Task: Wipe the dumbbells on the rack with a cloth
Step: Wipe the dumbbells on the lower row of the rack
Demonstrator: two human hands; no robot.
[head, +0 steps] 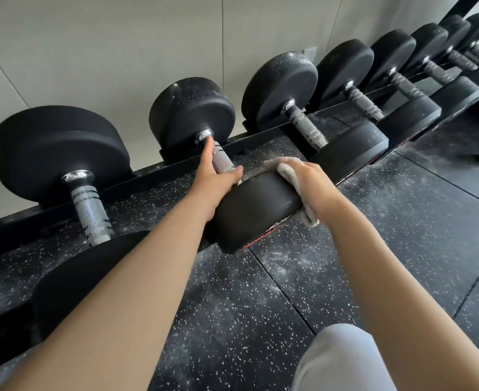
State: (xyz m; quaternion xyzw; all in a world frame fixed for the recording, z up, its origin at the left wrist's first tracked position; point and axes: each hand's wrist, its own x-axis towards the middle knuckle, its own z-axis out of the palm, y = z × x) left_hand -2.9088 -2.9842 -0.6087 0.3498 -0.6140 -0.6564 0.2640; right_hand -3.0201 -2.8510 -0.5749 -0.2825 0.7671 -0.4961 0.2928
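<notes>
Steadying the second dumbbell (255, 210) on the rack (136, 176), the left hand (214, 183) grips its knurled handle (222, 162), likely so it cannot roll, while the right hand (313, 183), apart from it, holds a pale cloth (285, 168) pressed over the near head.

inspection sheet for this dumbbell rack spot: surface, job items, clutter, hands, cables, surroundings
surface: black rack carrying a row of dumbbells; speckled floor below, with whitish dusty smears
job's things: second dumbbell from the left being wiped, white specks on its far head; pale cloth on its near head
clutter: nothing seen
grippers: left hand grips the handle; right hand holds the cloth against the near head
cables: nothing seen
surroundings: pale wall behind the rack, with a socket; a knee in pale trousers at the bottom
</notes>
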